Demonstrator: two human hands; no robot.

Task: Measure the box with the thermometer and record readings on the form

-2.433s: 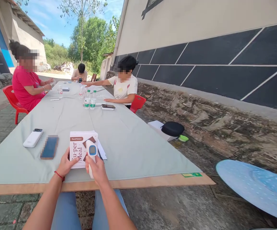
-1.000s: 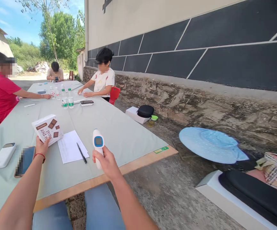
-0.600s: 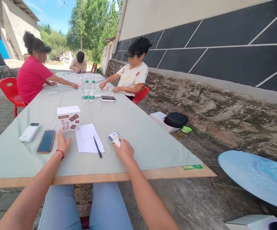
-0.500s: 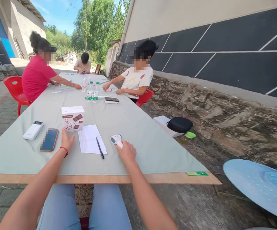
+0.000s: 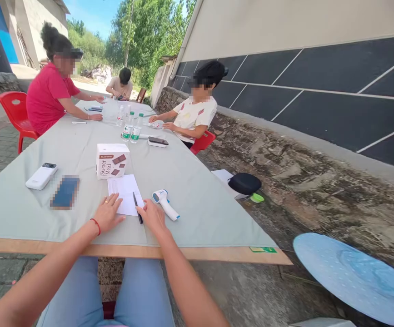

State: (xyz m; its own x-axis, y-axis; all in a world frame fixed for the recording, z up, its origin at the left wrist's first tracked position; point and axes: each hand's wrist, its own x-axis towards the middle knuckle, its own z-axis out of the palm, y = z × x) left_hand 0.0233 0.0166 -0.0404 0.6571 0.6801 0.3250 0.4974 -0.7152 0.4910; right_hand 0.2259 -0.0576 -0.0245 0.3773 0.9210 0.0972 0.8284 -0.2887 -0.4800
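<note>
My left hand (image 5: 108, 214) lies with spread fingers on the lower left edge of the white paper (image 5: 126, 186), a red cord round its wrist. My right hand (image 5: 153, 217) has its thumb and forefinger closed at the black pen (image 5: 135, 203), which rests slanted on the paper's right side. Just right of that hand lies a white and blue infrared thermometer (image 5: 165, 204), on its side. Behind the paper stands the white Super Meal box (image 5: 112, 161), upright. A phone (image 5: 65, 192) is flat on the cloth to the left.
A white power bank (image 5: 42, 176) lies at the left. Farther along the cloth-covered table (image 5: 197, 209) stand several water bottles (image 5: 137, 128), with a dark phone on a white thing (image 5: 157, 141) beside them. Co-workers sit at both sides and the far end.
My left hand has left the box and come onto the paper. My right hand has let go of the thermometer and moved left to the pen. A co-worker's arm at left has drawn back.
</note>
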